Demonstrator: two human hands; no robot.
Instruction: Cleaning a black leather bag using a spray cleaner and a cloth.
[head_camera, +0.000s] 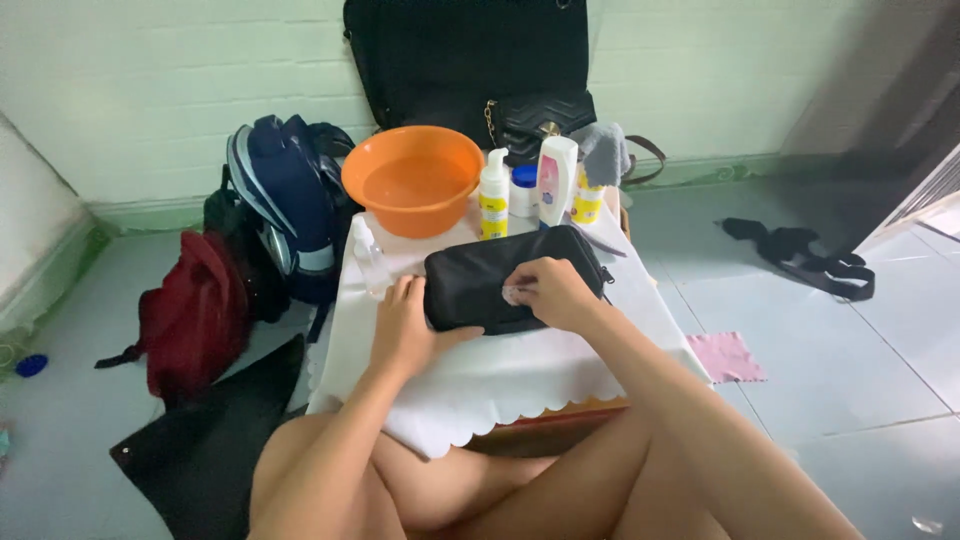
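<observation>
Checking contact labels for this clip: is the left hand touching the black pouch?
Touching. The head view shows the left hand lying flat on the white cloth with its fingers against the left end of the black pouch, no gap between them.

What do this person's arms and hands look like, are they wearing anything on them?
Both arms are bare from as far up as the view shows, with no sleeves. The left hand and right hand wear no gloves, and no watch, bracelet or ring is visible.

head: we look down and forward from our own head | close over the tabletop (520, 375) | wall (150, 90) beyond | single view
</observation>
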